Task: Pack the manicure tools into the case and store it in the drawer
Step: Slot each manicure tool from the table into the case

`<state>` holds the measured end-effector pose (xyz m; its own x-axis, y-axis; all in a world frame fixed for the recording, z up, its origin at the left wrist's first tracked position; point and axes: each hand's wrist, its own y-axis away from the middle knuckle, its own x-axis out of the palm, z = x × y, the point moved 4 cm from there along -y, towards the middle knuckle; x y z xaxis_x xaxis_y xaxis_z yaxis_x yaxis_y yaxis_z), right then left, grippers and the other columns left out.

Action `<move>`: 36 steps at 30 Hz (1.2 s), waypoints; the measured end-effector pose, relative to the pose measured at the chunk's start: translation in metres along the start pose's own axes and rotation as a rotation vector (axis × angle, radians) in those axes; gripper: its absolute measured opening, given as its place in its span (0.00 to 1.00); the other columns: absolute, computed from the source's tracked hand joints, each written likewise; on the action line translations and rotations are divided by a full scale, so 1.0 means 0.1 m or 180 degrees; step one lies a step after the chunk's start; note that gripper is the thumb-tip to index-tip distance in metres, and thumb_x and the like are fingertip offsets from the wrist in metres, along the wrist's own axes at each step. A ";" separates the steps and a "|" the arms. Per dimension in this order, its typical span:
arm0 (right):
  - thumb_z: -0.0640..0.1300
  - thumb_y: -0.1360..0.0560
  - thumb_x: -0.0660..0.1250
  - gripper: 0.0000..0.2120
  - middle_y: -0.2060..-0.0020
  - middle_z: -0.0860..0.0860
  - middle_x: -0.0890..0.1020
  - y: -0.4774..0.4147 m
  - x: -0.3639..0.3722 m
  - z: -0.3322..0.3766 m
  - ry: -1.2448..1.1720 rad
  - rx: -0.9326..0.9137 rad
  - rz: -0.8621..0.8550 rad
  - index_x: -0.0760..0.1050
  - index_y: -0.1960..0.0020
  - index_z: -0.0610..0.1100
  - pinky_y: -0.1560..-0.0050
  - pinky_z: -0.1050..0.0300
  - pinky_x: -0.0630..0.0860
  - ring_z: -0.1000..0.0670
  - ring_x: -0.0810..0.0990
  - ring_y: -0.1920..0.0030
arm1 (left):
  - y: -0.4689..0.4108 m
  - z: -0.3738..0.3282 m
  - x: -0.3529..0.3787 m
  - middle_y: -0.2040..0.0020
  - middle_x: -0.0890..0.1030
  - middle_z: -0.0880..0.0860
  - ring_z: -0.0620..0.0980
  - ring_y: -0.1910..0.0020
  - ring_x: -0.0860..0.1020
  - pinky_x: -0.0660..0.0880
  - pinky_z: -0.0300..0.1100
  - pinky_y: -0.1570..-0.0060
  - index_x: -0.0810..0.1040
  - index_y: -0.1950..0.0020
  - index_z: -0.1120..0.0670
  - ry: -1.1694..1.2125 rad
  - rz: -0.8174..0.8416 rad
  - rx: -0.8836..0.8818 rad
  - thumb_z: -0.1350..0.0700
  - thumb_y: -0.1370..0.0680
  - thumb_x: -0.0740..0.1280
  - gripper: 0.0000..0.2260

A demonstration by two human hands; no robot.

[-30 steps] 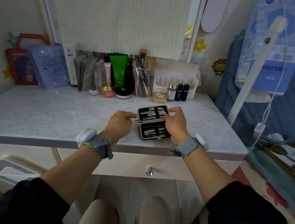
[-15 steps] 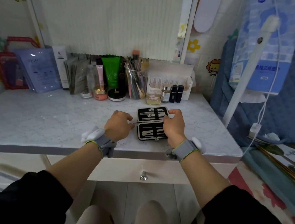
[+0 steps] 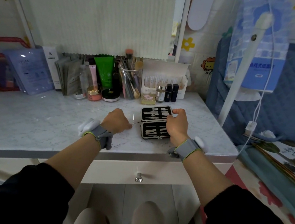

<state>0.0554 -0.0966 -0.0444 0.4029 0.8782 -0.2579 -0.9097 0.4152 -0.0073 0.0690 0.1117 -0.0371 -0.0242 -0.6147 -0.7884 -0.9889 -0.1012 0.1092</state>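
Note:
The black manicure case [image 3: 153,122] lies open on the marble desk top [image 3: 48,124], both halves showing several metal tools under straps. My right hand [image 3: 177,126] grips the case's right edge, fingers curled over it. My left hand [image 3: 116,121] is a closed fist just left of the case. A thin metal tool [image 3: 136,122] sticks out of the fist, its tip near the case's left side. Below the desk edge, the white drawer [image 3: 113,171] with a round knob [image 3: 138,179] is shut.
Cosmetics line the back of the desk: a brush cup [image 3: 129,82], a green tube [image 3: 104,73], small jars [image 3: 94,94], a white box of vials [image 3: 163,81] and sachets [image 3: 30,71]. A white pole [image 3: 241,71] and a blue quilted bed [image 3: 283,102] stand to the right. My knees are under the drawer.
My left hand drew back to the left, away from the case edge, and closed into a fist with a thin tool showing. My right hand stayed on the case.

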 end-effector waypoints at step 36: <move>0.39 0.23 0.60 0.11 0.48 0.44 0.80 -0.01 -0.04 -0.11 -0.0509 0.0009 -0.0069 0.73 0.42 0.42 0.44 0.46 0.77 0.43 0.79 0.47 | 0.30 0.02 0.16 0.55 0.76 0.54 0.45 0.64 0.70 0.67 0.39 0.64 0.78 0.49 0.57 0.1080 -0.0451 0.0939 0.58 0.20 0.62 0.06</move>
<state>0.0539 -0.1031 -0.0538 0.4335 0.8955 -0.1007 -0.9004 0.4349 -0.0083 0.0386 0.1005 -0.0475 0.1148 -0.8368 -0.5354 -0.9796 -0.0060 -0.2006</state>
